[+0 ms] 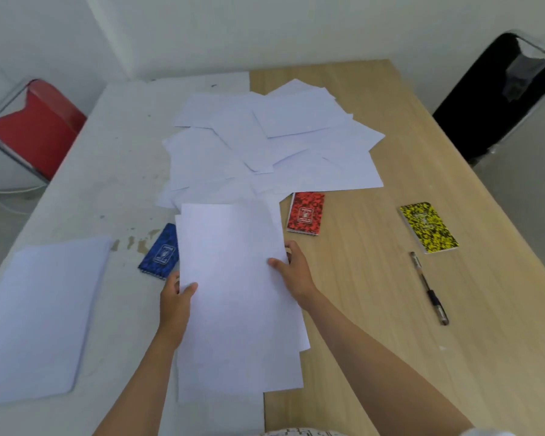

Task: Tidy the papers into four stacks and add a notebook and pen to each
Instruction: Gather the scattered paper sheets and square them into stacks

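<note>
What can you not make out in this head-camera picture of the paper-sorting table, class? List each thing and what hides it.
- Blue notebook: its right part is hidden by the held sheets.
- Sheet counts, loose pile and left stack: overlapping sheets hide this.
- Red notebook cover print: too small.
- Fourth notebook, other pens besides the one pen: none visible.

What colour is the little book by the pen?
Yellow with black speckles; the head view shows it.

You have plain white papers [265, 143] on a table [359, 309] that is whitish on its left half and pale wood-grain on its right. Three notebooks carry a mottled print: blue [161, 253], red [306, 213] and yellow-and-black [428, 227]. The pen [428, 287] is black with a clear barrel.
</note>
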